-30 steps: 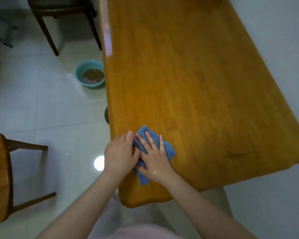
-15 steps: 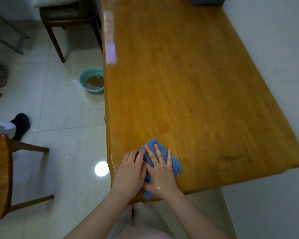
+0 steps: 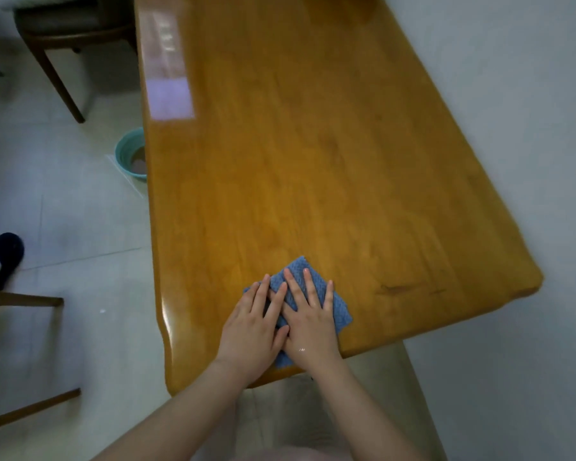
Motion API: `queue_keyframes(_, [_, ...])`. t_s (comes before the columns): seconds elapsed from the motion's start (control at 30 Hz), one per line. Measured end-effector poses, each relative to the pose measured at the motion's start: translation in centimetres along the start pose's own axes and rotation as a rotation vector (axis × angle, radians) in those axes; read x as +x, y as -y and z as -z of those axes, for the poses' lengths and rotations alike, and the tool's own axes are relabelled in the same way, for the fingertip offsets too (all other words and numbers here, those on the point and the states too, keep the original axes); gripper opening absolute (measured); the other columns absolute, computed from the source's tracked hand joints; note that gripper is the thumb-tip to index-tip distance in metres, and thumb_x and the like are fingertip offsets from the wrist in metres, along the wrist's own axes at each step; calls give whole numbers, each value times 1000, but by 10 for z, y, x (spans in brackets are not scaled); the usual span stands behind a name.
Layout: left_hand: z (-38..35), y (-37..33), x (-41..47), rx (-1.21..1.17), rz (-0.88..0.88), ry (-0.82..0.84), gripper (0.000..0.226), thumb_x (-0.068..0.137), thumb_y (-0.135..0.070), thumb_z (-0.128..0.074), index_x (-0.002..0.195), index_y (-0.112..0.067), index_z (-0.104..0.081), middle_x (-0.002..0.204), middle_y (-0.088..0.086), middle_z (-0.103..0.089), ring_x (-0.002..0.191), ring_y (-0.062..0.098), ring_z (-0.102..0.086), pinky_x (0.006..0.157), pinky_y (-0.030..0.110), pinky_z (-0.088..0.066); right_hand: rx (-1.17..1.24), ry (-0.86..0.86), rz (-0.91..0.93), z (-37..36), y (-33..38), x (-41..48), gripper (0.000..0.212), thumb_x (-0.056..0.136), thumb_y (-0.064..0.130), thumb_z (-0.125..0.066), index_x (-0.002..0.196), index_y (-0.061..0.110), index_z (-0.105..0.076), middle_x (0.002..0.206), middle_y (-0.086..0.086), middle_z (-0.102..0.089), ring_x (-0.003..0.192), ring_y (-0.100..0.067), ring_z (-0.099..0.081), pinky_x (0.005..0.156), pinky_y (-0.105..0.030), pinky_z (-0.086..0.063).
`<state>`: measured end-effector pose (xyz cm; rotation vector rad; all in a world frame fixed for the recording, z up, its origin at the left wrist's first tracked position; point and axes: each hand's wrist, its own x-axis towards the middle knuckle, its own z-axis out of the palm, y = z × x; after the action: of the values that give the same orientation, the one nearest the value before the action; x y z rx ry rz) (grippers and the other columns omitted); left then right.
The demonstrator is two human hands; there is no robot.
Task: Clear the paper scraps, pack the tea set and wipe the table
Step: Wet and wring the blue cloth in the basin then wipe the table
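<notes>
Two hands lie flat on a blue cloth [image 3: 339,311], side by side and touching. Of these, the left hand [image 3: 251,331] covers the cloth's left part, fingers straight and slightly spread, gripping nothing. The right hand [image 3: 308,322] rests over the middle of the cloth, fingers likewise straight and pressed down on the weave. Neither hand curls round anything.

That cloth sits on the table [image 3: 313,161] close to its near edge, with one corner pointing away from the person and another showing to the right of the right hand. Its near corner reaches almost to the table's edge. A dark mark [image 3: 396,288] shows in the glossy wood to the right of the cloth.

On the floor [image 3: 64,211] a teal basin [image 3: 127,154] stands just beside the table's left side, partly hidden by it (something brownish is inside; what, I cannot tell). One chair [image 3: 64,31] stands at the far left, and a second chair [image 3: 17,299] shows at the near left. A dark shoe [image 3: 9,254] shows at the left border. Along the table's right side runs a pale wall [image 3: 529,94].
</notes>
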<state>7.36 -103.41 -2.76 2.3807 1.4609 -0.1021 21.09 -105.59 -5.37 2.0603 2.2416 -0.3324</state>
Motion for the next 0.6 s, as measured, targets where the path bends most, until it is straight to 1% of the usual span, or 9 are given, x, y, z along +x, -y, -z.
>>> queue_keyframes(0.13, [-5,-35,19,-1,24,25,67,86,-48,-32,142,-14,-46,146,16,-44,130,30,-49,103,41,-44,2,-16,8,1,-38,-3,65,90,49,-43,151,34,-25,162,3,-5,149,-32,2,112,-66,-10])
queue_keyframes(0.23, [-10,-66,32,-14,50,43,67,86,-47,-31,143,-14,-45,147,16,-42,132,30,-46,104,41,-42,-6,-22,24,1,-70,-6,67,89,49,-44,151,33,-21,162,3,-6,149,-32,1,111,-66,-12])
queue_keyframes(0.33, [-14,-93,46,-34,70,31,66,86,-46,-35,145,-17,-42,149,14,-41,133,29,-45,104,40,-41,-25,-38,29,1,-100,-8,68,87,47,-50,150,32,-26,162,2,-9,148,-33,-1,111,-66,-11])
queue_keyframes(0.37, [-16,-102,51,-45,70,27,65,87,-46,-39,146,-17,-39,151,14,-38,135,29,-42,106,40,-39,-35,-39,33,2,-111,-9,68,87,46,-50,150,32,-28,162,2,-10,148,-33,-2,112,-66,-10])
queue_keyframes(0.43, [-19,-120,58,-71,52,39,67,92,-44,-44,152,-20,-25,158,12,-22,143,28,-28,114,39,-29,-57,-41,34,4,-131,-13,69,86,46,-52,150,32,-30,162,2,-10,148,-33,-1,112,-66,-9])
queue_keyframes(0.5, [-22,-139,70,-96,25,63,68,97,-44,-40,154,-24,-9,161,8,-3,148,25,-10,120,37,-16,-82,-36,16,5,-154,-17,68,87,48,-52,150,32,-30,162,2,-8,148,-33,1,112,-66,-7])
queue_keyframes(0.53, [-21,-147,75,-111,19,60,68,98,-45,-38,154,-25,-4,162,6,1,149,24,-5,121,36,-12,-87,-39,5,6,-163,-18,68,87,49,-51,150,32,-30,162,3,-7,148,-33,1,112,-66,-7])
queue_keyframes(0.6, [-19,-164,88,-123,1,47,68,98,-46,-37,154,-27,-3,162,4,2,148,22,-4,121,34,-12,-100,-50,-12,10,-184,-20,68,87,49,-44,151,33,-26,162,3,-7,148,-34,1,111,-68,-8])
